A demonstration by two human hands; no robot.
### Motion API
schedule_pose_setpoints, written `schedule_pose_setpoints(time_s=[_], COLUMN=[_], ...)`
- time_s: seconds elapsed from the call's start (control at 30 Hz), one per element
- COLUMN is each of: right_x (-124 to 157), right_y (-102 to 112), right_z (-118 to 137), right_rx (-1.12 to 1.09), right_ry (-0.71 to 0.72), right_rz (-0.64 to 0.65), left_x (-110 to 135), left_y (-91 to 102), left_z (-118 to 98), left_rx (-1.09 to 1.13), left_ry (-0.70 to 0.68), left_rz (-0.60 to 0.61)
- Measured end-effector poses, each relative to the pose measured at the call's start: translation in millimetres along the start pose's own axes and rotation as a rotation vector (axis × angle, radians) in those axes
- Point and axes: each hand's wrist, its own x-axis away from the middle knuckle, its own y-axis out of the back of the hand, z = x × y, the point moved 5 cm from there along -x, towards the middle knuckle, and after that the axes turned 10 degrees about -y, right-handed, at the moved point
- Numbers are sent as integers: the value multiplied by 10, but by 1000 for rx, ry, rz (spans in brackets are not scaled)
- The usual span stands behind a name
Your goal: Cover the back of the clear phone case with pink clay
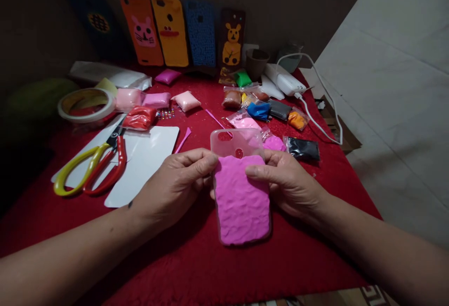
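Note:
A translucent phone case [235, 140] is held between my two hands, just above the red cloth. Pink clay [242, 207] with a lumpy surface covers most of its back; the upper strip with the camera cutouts is bare. My left hand [178, 179] grips the case's left edge, its thumb at the clay's upper corner. On the other side my right hand [291, 179] holds the right edge, thumb pressed on the clay and fingers behind. Beyond the case lie an opened packet of pink clay [245, 121] and a pink clay lump [274, 143].
Red-and-yellow scissors [105, 161] rest on white boards [150, 156] at left, near a tape roll [86, 104]. Several clay packets, including a black one [302, 149], lie around. Decorated cases, one orange [142, 30], lean at the back. A white cable [324, 95] loops at right.

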Motion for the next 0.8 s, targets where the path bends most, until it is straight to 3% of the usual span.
schedule_pose_setpoints(time_s=[0.13,0.33,0.57,0.8], right_x=[-9,2,9,48], right_y=[67,27,40,57], right_z=[-24,-12,-24,-6], right_rx=[33,9,-6,125], right_ry=[31,19,22,76], right_rz=[-53,3,-71,-147], left_x=[10,2,11,61], left_y=[4,2,-34,-31], left_z=[20,23,27,41], left_rx=[-3,15,10,-172], left_ry=[-7,-6,-1,27], left_rz=[33,22,84,21])
